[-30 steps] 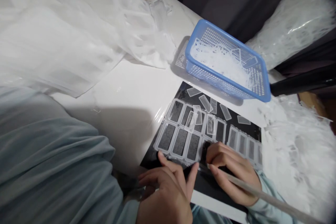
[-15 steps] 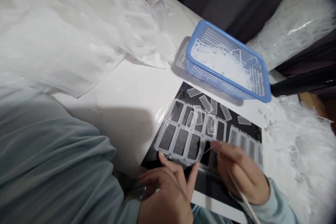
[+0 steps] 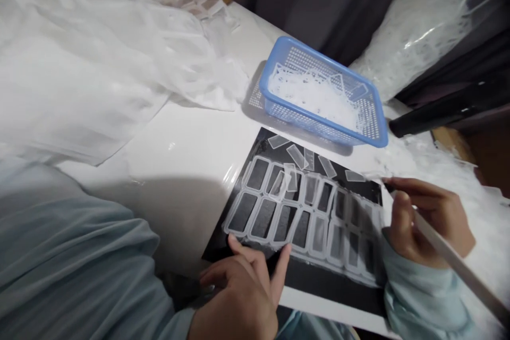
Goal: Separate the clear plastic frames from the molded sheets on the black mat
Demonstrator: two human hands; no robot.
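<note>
My left hand (image 3: 247,287) rests at the near edge of a translucent plastic sheet (image 3: 274,203) with rows of rectangular openings. Its fingers are spread, two fingertips pressing on the rim. The sheet lies on a black mat (image 3: 319,279). In my right hand (image 3: 432,220), over the mat's right edge, is a slim pale pen-like tool (image 3: 450,255); its exact kind is unclear. Its tip is near the white scraps at the right, off the sheet. Small clear rectangular pieces (image 3: 295,156) lie loose along the mat's far side, and a few overlap the sheet.
Behind the mat stands a blue mesh basket (image 3: 324,130) holding white plastic cut-outs. Piled sheets (image 3: 99,64) cover the table's left. A clear bag of scraps (image 3: 418,37), a black tube (image 3: 438,109) and a scrap heap (image 3: 486,223) are on the right.
My right hand has moved right and away from the sheet's middle, with the tool still in it. My left hand stays on the near rim. The whole view has shifted slightly.
</note>
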